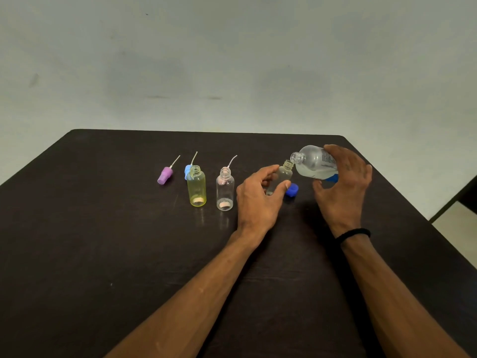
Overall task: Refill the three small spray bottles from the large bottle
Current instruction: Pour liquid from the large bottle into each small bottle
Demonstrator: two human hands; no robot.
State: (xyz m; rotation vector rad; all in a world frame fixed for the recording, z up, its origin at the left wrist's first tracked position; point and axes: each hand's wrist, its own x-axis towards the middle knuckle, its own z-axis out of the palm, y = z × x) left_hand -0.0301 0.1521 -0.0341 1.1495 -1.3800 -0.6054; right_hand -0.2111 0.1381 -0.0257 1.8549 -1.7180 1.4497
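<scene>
Head view: large bottle [313,162] clear plastic, uncapped, printed label, blue band near its base, a little clear liquid pooled along its lower side. It's tipped nearly horizontal, long axis running right to left, open mouth pointing left and slightly down, just beside the neck of a small clear bottle [281,178]. Right hand [343,187] grasps the large bottle round its body, fingers curled over the far side, above the table's [103,228] right part. Left hand [258,200] pinches the small bottle between thumb and fingers, tilted with its neck up-right toward the big mouth. Blue cap [292,190] lies on the table behind it. To the left, a second clear bottle [225,188] and a yellow bottle [196,186] stand upright, open. Purple sprayer [165,174] lies farthest left, blue sprayer [188,171] behind the yellow bottle. Black band [353,235] on right wrist.
</scene>
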